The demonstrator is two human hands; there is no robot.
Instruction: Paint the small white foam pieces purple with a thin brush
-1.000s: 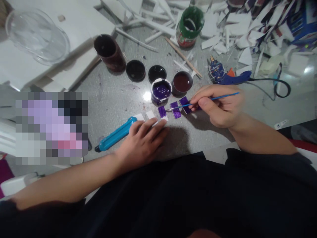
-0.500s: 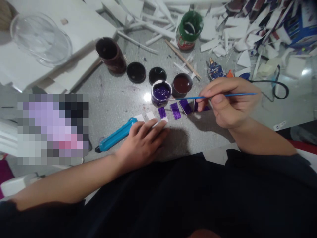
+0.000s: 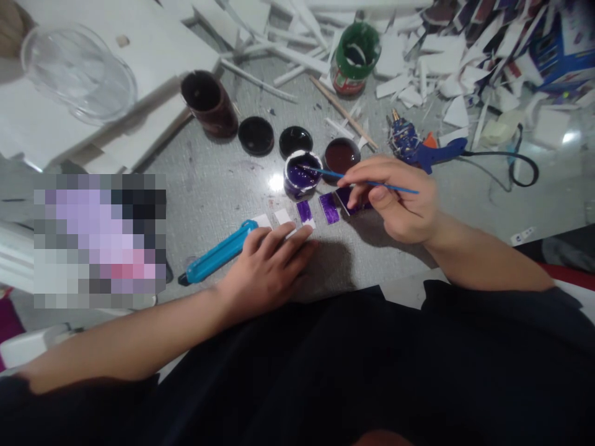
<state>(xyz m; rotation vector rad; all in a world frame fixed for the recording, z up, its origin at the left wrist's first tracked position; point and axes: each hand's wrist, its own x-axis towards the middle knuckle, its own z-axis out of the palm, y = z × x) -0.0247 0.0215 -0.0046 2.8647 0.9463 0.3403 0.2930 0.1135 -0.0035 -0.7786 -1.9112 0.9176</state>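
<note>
Pinched in my right hand (image 3: 395,195) is a thin blue paintbrush (image 3: 328,174), its tip dipped into an open jar of purple paint (image 3: 303,172). My left hand (image 3: 274,263) lies with fingers spread on the table, one fingertip on the white end of a partly purple piece (image 3: 304,212). Beside those fingers are a bare white piece (image 3: 281,216) and a blue utility knife (image 3: 218,254). A purple-painted piece (image 3: 330,209) lies to the right, and more purple pieces are partly hidden under my right hand.
A dark red pot (image 3: 343,156) and a black lid (image 3: 295,142) touch close around the paint jar. Behind stand a brown jar (image 3: 209,104) and a green jar (image 3: 355,59). A blue glue gun (image 3: 437,152) with a cord lies right; white scraps (image 3: 446,56) heap at the back.
My right hand has moved left, carrying the brush tip from beside the jar's rim into the purple paint. The glue gun's handle is now uncovered. My left hand has stayed still.
</note>
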